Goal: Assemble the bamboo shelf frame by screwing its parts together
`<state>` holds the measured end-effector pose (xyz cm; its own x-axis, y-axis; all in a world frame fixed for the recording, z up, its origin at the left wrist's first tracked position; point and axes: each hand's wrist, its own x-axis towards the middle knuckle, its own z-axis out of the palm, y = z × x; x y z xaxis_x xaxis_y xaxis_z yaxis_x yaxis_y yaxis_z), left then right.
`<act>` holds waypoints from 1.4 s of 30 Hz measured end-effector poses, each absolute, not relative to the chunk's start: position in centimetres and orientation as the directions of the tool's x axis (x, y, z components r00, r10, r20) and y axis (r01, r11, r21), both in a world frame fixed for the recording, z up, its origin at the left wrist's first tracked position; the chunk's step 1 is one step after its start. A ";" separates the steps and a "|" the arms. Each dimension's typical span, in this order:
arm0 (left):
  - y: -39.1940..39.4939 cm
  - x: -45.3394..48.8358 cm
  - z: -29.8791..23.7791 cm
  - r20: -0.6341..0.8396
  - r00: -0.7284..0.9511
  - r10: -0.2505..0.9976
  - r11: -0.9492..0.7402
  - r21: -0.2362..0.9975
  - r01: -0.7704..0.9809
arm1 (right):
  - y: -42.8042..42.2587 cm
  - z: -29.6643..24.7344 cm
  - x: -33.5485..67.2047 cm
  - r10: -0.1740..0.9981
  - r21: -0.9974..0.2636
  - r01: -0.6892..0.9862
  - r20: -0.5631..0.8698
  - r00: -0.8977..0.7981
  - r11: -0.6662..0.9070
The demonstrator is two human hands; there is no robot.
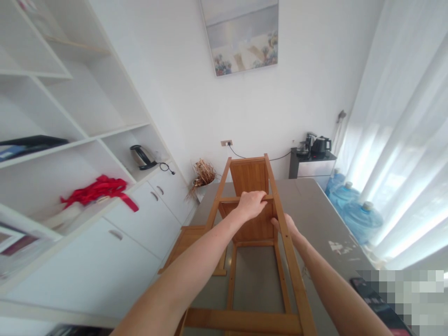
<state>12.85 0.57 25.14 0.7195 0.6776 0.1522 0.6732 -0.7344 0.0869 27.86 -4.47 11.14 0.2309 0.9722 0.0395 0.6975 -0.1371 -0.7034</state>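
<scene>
Head view: a wooden rack stood on a table, lower center. Mid-picture, the left hand gripped its crossbar; the right hand reached behind the right rail, its hold too hidden to tell.

Legible text, brands, numbers or signs: none | dark flat item, right of the person's fingers and nearer the camera: small pale marks, too blurred to read | black-topped cabinet, beyond the fingers and to their right: tiny red mark on top, illegible
</scene>
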 end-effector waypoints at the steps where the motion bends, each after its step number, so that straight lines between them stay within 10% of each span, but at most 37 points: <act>1: 0.6 12.9 25.0 0.163 0.715 0.680 -0.731 0.070 0.679 | -4.5 11.3 28.0 0.977 -0.696 0.707 0.039 0.212 -0.125; 15: 0.9 13.2 23.9 0.215 0.724 0.656 -0.746 0.039 0.665 | -14.0 0.2 35.7 0.898 -0.309 0.870 -0.345 0.273 -0.384; 27: 0.9 13.3 24.3 0.225 0.716 0.661 -0.741 0.045 0.670 | -12.0 -3.0 34.0 0.808 -0.168 0.833 -0.400 0.431 -0.528; 38: 0.8 13.1 24.4 0.200 0.708 0.678 -0.730 0.066 0.680 | -9.8 4.4 35.5 0.885 -0.330 0.825 -0.247 0.394 -0.459; 42: 0.9 13.0 24.3 0.213 0.714 0.667 -0.738 0.062 0.672 | -6.7 15.8 36.4 0.942 -0.788 0.590 0.040 0.333 -0.175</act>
<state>13.00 0.88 24.29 0.7138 0.6671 0.2131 0.6715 -0.7384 0.0621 36.37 -6.66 15.81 0.3330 0.9421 0.0399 0.5898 -0.1751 -0.7884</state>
